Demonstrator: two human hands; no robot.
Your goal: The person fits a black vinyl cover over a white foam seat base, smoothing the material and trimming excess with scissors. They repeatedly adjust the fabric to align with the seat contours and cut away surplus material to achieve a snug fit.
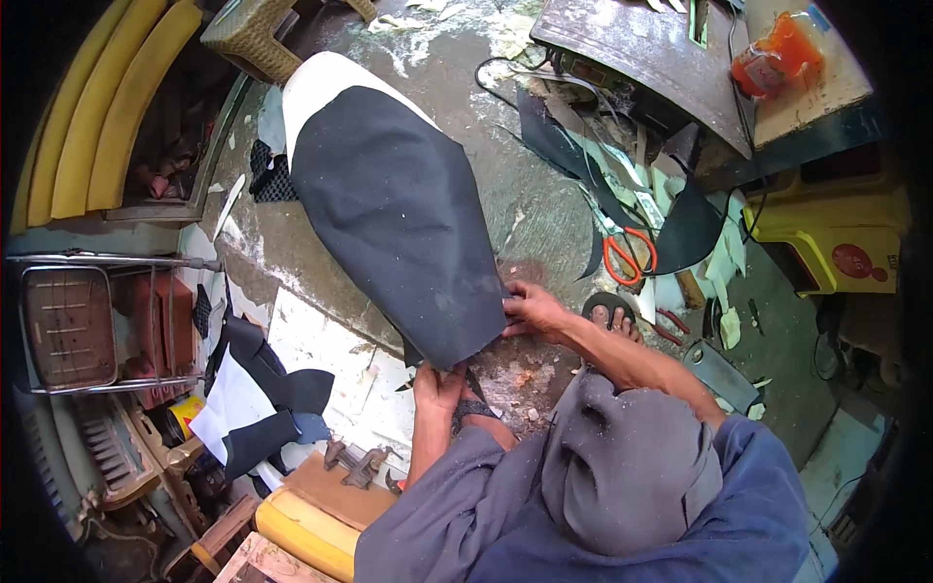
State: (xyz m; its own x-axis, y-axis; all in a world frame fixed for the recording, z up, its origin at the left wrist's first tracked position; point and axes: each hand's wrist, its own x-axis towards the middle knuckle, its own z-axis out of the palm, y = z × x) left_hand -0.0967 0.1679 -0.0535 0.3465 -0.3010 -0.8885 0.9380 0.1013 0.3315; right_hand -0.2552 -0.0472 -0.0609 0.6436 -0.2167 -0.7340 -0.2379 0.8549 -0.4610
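A large black sheet (384, 223) covers most of a long padded piece (316, 78) whose white rounded end shows at the top. My left hand (439, 389) grips the sheet's lower edge near its bottom corner, fingers partly hidden beneath it. At the right edge, my right hand (533, 311) pinches the sheet with fingers curled round it. Orange-handled scissors (630, 255) lie on the floor to the right, among black and pale offcuts (690, 233).
Yellow curved pieces (117, 126) and a metal rack (68, 321) line the left. A woven stool (253, 39) stands at the top. A metal worktop (632, 53) with an orange-filled container (777, 58) and a yellow appliance (836, 243) are at right. Pliers (671, 325) lie near my foot.
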